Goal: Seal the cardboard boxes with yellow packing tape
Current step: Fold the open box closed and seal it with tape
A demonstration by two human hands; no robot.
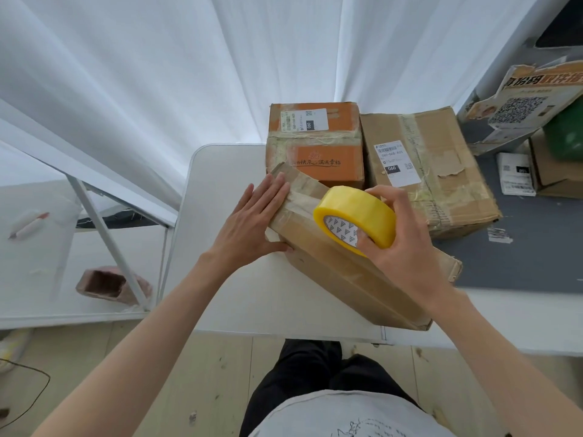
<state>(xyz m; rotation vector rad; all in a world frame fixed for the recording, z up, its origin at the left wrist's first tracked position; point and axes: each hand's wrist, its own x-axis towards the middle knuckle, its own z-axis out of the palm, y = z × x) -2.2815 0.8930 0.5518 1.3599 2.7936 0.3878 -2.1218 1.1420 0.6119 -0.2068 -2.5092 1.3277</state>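
In the head view, the left hand (255, 216) lies flat with its fingers straight and close together, palm down on the far left end of a long cardboard box (347, 272). Its fingertips reach onto the glossy strip of tape already lying along the top of that box, and its thumb runs along the box's near left edge.

The right hand (407, 247) is curled round a roll of yellow packing tape (356, 220): the thumb presses into the patterned white core from the near side, and the fingers wrap over the far side of the roll. The roll stands on edge over the middle of the long box's top, just right of the left hand's fingertips, its open core facing near and left. Whether the roll touches the box cannot be told.

The long box lies diagonally on a white counter (220, 190), running from far left to near right, with its near right corner over the counter's front edge.

Behind it, at the far edge, stands an orange cardboard box (315, 143) with a white shipping label and old tape across its top. Just to its right lies a larger brown cardboard box (441, 171), also labelled, with torn, worn tape. Further right, on a dark grey surface, sit a printed box with a QR code (520, 105) and a green object (564, 134).

A white curtain (157, 74) hangs behind the counter.
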